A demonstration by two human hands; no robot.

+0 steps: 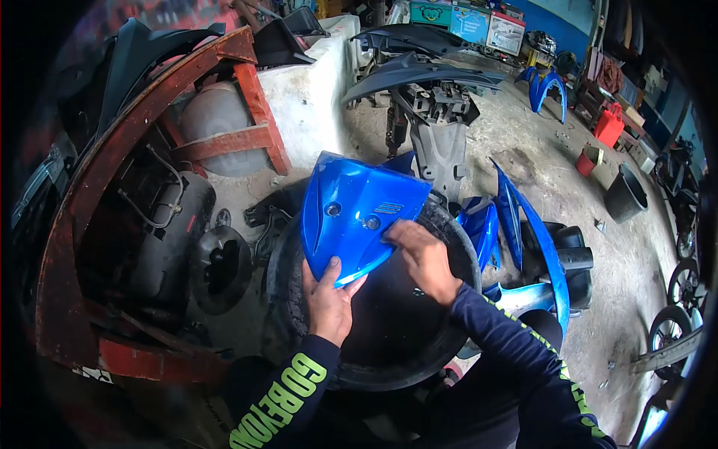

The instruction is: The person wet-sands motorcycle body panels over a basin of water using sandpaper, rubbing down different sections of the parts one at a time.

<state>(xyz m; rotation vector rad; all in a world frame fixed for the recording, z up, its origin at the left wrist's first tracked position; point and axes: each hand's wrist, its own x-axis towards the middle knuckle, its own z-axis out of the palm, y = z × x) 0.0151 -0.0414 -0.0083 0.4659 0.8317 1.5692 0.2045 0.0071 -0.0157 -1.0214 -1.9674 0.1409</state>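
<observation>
A glossy blue motorcycle fairing panel is tilted over a round black tub of dark liquid. It has two round holes and a small slotted vent. My left hand grips its lower edge, thumb on the front face and fingers behind. Against the panel's right side, my right hand is closed with its fingertips curled at the surface. Whatever those fingers may pinch is hidden.
Blue body panels lie right of the tub. Left stand a red wooden frame and a dark cylindrical tank. Motorcycle parts sit ahead. Farther right are a black bucket and a red jerrycan.
</observation>
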